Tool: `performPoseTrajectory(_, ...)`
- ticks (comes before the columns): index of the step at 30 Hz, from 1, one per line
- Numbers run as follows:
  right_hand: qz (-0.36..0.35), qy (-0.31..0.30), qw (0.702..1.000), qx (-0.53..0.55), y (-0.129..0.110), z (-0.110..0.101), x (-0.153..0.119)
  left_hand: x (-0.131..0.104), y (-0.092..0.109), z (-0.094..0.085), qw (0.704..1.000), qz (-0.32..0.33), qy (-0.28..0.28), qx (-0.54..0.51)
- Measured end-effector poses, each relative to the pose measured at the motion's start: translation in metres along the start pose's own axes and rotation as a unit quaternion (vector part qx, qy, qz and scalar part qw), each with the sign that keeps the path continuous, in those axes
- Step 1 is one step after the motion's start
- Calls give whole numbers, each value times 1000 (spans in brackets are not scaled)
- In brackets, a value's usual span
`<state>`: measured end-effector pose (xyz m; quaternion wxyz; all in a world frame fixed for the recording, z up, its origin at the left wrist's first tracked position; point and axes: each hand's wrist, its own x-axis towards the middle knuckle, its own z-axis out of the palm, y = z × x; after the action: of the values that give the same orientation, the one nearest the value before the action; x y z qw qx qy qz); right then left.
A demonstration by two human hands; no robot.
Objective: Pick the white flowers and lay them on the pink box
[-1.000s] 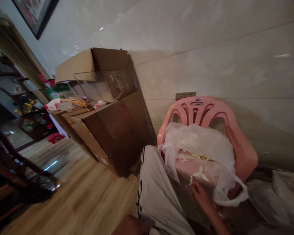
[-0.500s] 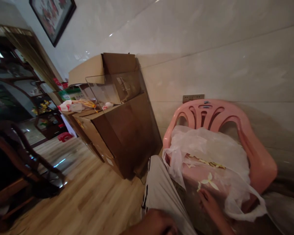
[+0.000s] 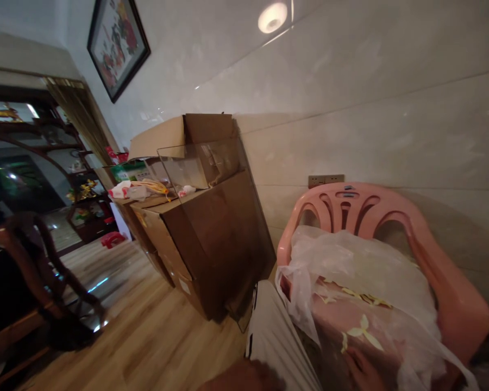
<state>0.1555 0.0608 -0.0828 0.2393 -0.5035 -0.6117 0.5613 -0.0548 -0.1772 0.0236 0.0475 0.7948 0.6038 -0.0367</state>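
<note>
Right hand [image 3: 361, 370]: at the bottom edge of the view, fingers laid flat on the front face of the pink bundle; nothing pinched, and whether the fingers curl under it cannot be told (the wrist is cut off by the frame).
Left hand [image 3: 244, 377]: only a dark blurred sliver shows at the bottom edge, beside the trouser leg; its grip cannot be told.
Pink bundle [image 3: 367, 331]: pink cloth with pale yellow flower shapes, lying on the seat of the chair, its long axis running across the seat from arm to arm, its front face turned toward the person.
Plastic bag [image 3: 350, 260]: clear thin film draped loosely over the top and sides of the bundle, one fold hanging down at the seat's left front corner.
Pink chair [image 3: 440, 271]: plastic, its slotted back against the wall, just under a wall socket [image 3: 326, 179].
Trouser leg [image 3: 273, 336]: pale with a dark side stripe, touching the chair's left front edge.
Cardboard boxes [image 3: 204, 233]: stacked on the wooden floor [image 3: 146, 336] left of the chair, against the wall, a clear case [image 3: 199, 163] on top.
Dark wooden chair [image 3: 36, 271]: far left, well apart.
</note>
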Motion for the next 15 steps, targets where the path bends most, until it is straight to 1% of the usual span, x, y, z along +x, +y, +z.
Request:
performPoseTrajectory(2,31,-26,998,40,-1,0,0,0,-4,6,998,15,7,59)
performPoseTrajectory(3,35,-33,998,50,-1,0,-1,3,-4,9,996,24,10,83)
performPoseTrajectory(7,37,-27,998,52,-3,-1,-2,18,-5,13,986,50,32,154)
performPoseTrajectory(11,42,-28,998,44,-6,-2,-4,29,-4,9,984,25,47,168)
performPoseTrajectory(15,35,-29,998,40,-8,-2,-5,29,-4,9,989,-7,23,145)
